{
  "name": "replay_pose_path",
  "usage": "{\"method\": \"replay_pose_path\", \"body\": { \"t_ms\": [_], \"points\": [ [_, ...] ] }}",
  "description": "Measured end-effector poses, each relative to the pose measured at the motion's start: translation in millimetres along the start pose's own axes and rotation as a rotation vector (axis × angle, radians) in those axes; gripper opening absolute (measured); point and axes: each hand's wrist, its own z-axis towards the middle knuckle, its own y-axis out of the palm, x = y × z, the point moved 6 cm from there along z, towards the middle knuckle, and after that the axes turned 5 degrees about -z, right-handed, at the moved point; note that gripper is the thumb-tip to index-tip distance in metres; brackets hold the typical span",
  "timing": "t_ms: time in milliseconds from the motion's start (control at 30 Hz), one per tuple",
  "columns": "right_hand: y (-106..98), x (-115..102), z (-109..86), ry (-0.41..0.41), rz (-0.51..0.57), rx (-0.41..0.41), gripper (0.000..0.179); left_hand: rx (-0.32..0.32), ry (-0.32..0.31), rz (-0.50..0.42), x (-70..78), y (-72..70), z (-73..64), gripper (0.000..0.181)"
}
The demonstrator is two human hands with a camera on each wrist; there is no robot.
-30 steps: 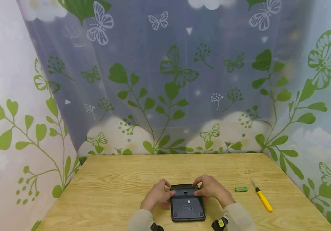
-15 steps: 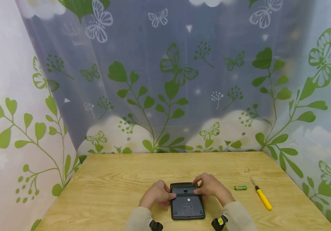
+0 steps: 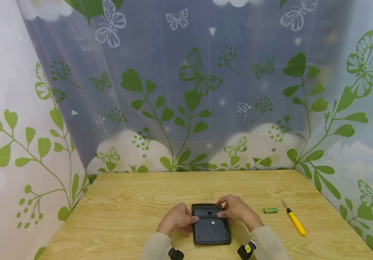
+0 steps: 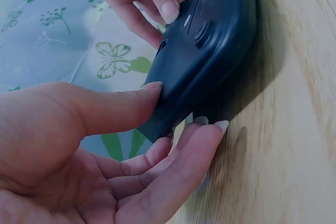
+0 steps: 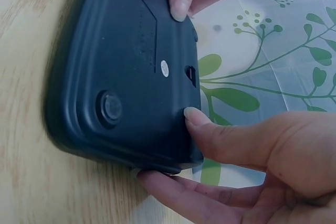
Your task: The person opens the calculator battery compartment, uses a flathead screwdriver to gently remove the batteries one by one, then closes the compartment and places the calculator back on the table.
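A black desktop calculator (image 3: 211, 233) lies back side up between both hands, low in the middle of the head view. Its back has a small latch opening, a round white sticker and round feet. My left hand (image 3: 176, 218) grips its left edge, thumb on the back and fingers beneath, as the left wrist view shows of the calculator (image 4: 184, 66). On the opposite edge, my right hand (image 3: 237, 209) pinches the far right corner, thumb pressing near the latch opening on the calculator (image 5: 131, 77). Its face is hidden.
Right of the hands, a green battery (image 3: 270, 210) lies on the wooden table (image 3: 134, 195). Beyond it is a screwdriver (image 3: 295, 221) with a yellow handle, its tip pointing away. Several tiny pieces (image 3: 278, 191) lie farther back. A patterned curtain (image 3: 160, 137) stands behind the table.
My left thumb has slid slightly toward me along the calculator's left edge. The calculator has shifted a little away from me. My right hand keeps its hold.
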Motion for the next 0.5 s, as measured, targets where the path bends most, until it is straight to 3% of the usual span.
{"method": "replay_pose_path", "body": {
  "t_ms": [233,500],
  "points": [
    [1.0,0.6,0.1,0.008,0.015,-0.012,0.037,-0.023,0.009,-0.033,1.9,-0.4,-0.7,0.023],
    [2.5,1.2,0.8,0.013,0.025,-0.025,0.044,-0.043,0.061,-0.090,7.5,-1.0,-0.3,0.033]
  ]
}}
